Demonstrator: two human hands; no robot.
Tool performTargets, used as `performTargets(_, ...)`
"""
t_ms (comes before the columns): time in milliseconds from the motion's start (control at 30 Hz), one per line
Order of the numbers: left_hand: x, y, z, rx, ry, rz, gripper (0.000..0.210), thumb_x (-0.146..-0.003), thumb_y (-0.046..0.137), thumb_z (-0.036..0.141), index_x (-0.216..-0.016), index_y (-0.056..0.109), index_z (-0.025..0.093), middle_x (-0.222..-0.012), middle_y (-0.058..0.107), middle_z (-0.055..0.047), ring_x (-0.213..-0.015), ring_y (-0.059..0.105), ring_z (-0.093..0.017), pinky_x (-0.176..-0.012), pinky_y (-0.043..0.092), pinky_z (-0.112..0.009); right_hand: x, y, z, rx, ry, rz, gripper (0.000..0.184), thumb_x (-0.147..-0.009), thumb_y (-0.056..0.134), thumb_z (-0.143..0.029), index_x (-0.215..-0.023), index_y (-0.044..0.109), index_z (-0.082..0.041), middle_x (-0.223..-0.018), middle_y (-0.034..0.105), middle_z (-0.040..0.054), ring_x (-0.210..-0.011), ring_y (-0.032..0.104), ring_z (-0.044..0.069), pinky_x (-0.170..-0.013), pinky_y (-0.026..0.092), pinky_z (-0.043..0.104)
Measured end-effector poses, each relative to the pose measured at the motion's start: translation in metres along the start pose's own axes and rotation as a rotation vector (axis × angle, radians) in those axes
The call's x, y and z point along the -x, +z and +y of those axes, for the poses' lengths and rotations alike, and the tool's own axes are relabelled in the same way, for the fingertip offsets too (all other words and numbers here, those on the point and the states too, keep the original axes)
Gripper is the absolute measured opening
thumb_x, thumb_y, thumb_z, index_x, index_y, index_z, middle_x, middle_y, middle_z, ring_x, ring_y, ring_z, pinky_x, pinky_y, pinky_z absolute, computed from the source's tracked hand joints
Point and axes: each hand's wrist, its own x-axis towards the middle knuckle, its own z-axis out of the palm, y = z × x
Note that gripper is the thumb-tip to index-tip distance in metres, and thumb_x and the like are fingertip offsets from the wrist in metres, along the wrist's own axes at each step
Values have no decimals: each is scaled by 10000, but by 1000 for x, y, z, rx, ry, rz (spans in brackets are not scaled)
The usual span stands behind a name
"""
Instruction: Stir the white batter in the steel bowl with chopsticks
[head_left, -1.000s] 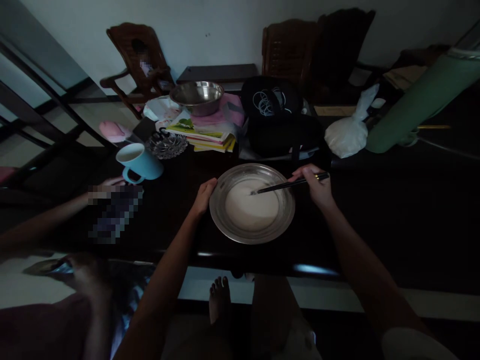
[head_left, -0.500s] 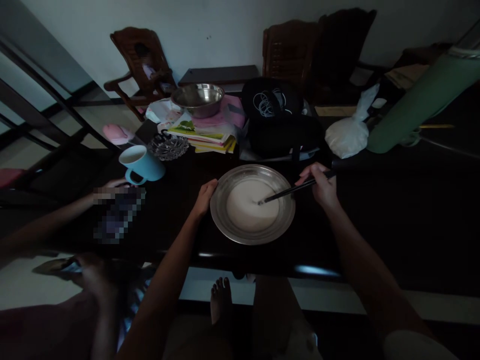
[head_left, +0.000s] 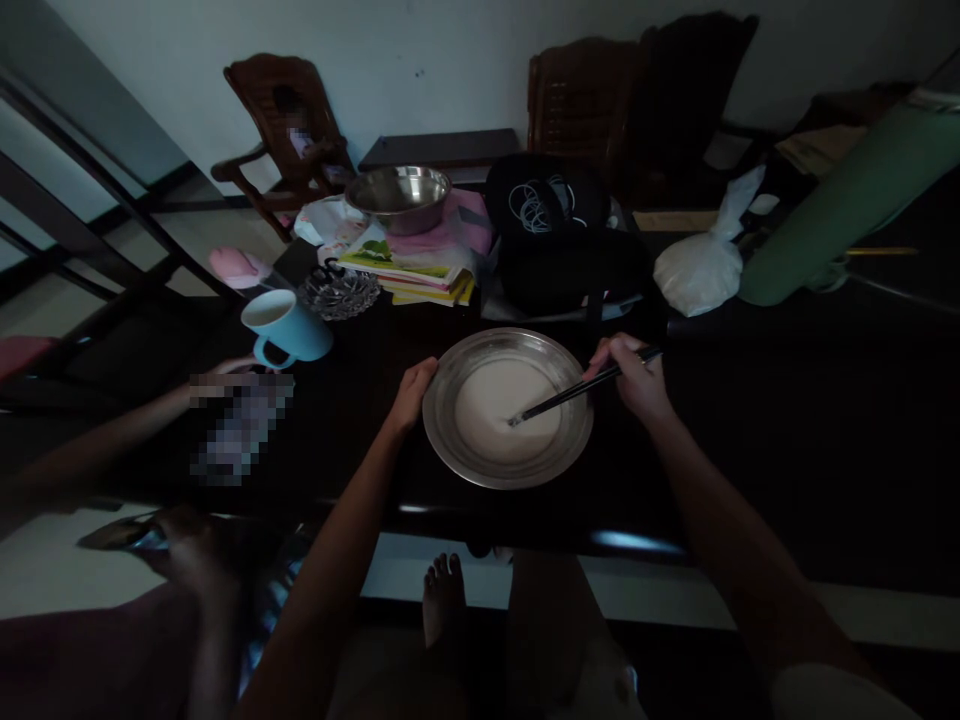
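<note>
A metal bowl (head_left: 442, 440) stands on the dark table in front of me. Pale, creamy batter (head_left: 487, 390) fills its bottom. My left hand (head_left: 412, 392) grips the bowl's left rim, fingers closed on the edge. Above the bowl's right side, my right hand (head_left: 636, 378) is closed around dark chopsticks (head_left: 570, 393). They slant down to the left, with their tips dipped in the batter. Behind the bowl on the right sits a tied clear plastic bag of white powder (head_left: 697, 275).
A blue mug (head_left: 289, 330) and a glass dish (head_left: 341, 292) stand left, near another person's hand (head_left: 225, 378) by a blurred-out flat object. Behind are stacked books (head_left: 420, 275), an empty metal bowl (head_left: 401, 200), a black bag (head_left: 562, 240) and a green cylinder (head_left: 832, 200).
My right hand has moved slightly left and toward me. The chopstick tips have shifted a little left and nearer through the batter. My left hand stays on the rim.
</note>
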Motion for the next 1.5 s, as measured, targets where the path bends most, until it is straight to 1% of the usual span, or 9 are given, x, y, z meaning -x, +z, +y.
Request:
performTargets(133,-1,-1,-4,-5,1,7,422,-859,566,519,-605,430,210,-599,395,40,-585,356,-119,-527,347,-236,0,3,-5,132,-32,-99,437,-905,618,-609,-728,752,-233,-707,764,28,-720,729,193,-707,564,326)
performTargets(333,-2,-2,-8,12,11,-2,405,-867,561,504,-613,451,207,-605,419,33,-595,372,-124,-542,358,-239,-1,-4,-1,40,3,92,442,-896,611,-634,-721,705,-240,-556,683,-7,-515,651,172,-569,526,316)
performTargets(533,-1,-1,-5,45,-15,-13,419,-858,566,527,-614,448,207,-589,402,43,-560,353,-113,-513,341,-237,0,5,-7,140,-10,-130,467,-894,599,-653,-724,748,-244,-673,745,25,-720,726,208,-724,577,350)
performTargets(733,-1,-1,-4,28,-4,-11,424,-870,570,511,-608,429,210,-592,396,42,-557,356,-112,-491,321,-234,-2,-4,-2,74,8,81,452,-890,611,-645,-708,700,-241,-566,688,-1,-566,676,183,-617,552,329)
performTargets(933,-1,-1,-4,31,-7,-1,437,-866,579,524,-598,437,209,-575,406,40,-567,360,-116,-512,346,-233,0,3,-5,125,0,-133,484,-889,597,-666,-713,741,-239,-685,754,31,-701,728,206,-704,580,349)
performTargets(1000,-1,-1,-3,27,-4,-6,443,-859,581,540,-600,441,209,-575,409,39,-576,361,-119,-518,350,-233,-1,2,-6,155,-9,-96,478,-883,606,-666,-716,744,-240,-696,759,31,-735,737,211,-731,584,352)
performTargets(1133,-1,-1,-3,18,7,-16,448,-848,580,556,-600,429,214,-583,392,42,-573,349,-119,-514,337,-241,-3,-4,-2,68,14,63,460,-886,613,-648,-714,709,-232,-564,693,1,-559,685,183,-614,558,328)
performTargets(1333,-2,-2,-7,32,11,-22,433,-850,563,544,-604,425,216,-585,386,41,-564,335,-120,-503,322,-244,-1,1,-3,100,21,-102,453,-876,621,-656,-745,747,-240,-665,753,23,-698,740,209,-697,591,350)
performTargets(1500,-2,-1,-7,24,-9,-18,431,-840,561,557,-608,446,213,-591,404,38,-569,346,-120,-505,320,-245,-2,-3,0,38,11,49,424,-888,638,-617,-729,725,-233,-580,707,-4,-585,693,175,-622,556,314)
